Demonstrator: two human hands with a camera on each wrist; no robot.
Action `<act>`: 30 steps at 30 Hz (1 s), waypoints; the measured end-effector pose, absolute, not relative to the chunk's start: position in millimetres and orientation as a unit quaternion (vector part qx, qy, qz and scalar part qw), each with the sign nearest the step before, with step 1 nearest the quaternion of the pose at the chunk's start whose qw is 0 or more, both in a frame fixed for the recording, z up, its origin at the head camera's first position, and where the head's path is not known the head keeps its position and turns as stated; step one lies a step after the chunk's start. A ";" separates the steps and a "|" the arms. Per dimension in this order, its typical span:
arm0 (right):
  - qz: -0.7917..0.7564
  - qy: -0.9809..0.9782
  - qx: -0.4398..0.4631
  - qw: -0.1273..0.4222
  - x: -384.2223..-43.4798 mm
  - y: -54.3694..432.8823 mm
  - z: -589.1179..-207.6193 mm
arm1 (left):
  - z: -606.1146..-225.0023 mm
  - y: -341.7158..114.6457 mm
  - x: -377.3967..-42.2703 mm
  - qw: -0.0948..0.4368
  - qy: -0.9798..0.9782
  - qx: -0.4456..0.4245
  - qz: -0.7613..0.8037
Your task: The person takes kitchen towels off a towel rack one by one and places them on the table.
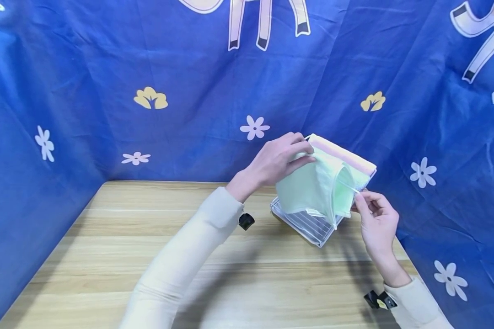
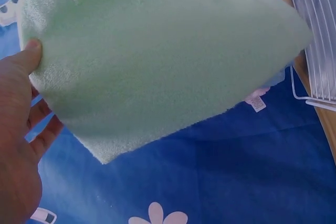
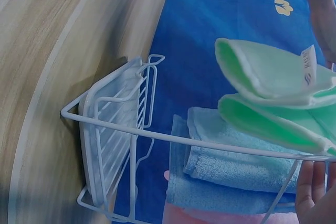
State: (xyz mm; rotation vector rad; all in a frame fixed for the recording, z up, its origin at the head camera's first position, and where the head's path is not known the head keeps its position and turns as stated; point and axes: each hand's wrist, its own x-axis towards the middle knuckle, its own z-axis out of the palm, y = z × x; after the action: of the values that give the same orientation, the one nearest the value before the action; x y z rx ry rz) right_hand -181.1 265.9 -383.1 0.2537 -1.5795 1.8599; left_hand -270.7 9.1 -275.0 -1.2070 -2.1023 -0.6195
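A light green towel (image 1: 306, 185) hangs folded over a bar of a white wire rack (image 3: 131, 135). My left hand (image 1: 277, 157) pinches the towel's left side. In the left wrist view, the left thumb lies on the front of the cloth and the fingers are behind it. At the right end of the bar, my right hand (image 1: 376, 219) grips the white wire, beside the towel's open fold. A small white label (image 3: 308, 66) stands out from the green cloth. Behind it on the rack hang a pink towel (image 1: 346, 155) and a blue towel (image 3: 241, 156).
The rack has a pale tray (image 3: 92, 145) at its base and stands on a light wood table (image 1: 160, 228). A blue patterned cloth (image 1: 189, 91) closes off the back and both sides, close behind the rack.
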 end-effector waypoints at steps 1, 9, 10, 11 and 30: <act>0.711 -0.609 0.097 0.338 -181.3 266.2 -383.2 | -274.5 7.7 -270.9 0.314 -0.797 -0.457 -0.239; 0.708 -0.613 0.091 0.340 -181.8 265.2 -382.0 | -272.4 -5.6 -270.1 0.330 -0.792 -0.447 -0.254; 0.710 -0.611 0.091 0.339 -181.7 264.8 -381.9 | -272.3 -7.2 -270.2 0.333 -0.791 -0.446 -0.256; 0.712 -0.608 0.091 0.338 -181.5 264.5 -381.9 | -272.2 -8.7 -270.3 0.336 -0.789 -0.445 -0.258; 0.725 -0.592 0.098 0.338 -180.1 263.3 -381.3 | -271.0 -28.2 -277.1 0.353 -0.764 -0.449 -0.301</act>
State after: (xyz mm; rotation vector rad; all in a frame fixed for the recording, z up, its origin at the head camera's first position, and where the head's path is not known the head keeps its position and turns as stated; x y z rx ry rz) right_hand -180.1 263.3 -381.3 0.2544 -1.5439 1.8889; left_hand -277.1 -28.2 -271.0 -1.1605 -1.9770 -0.7784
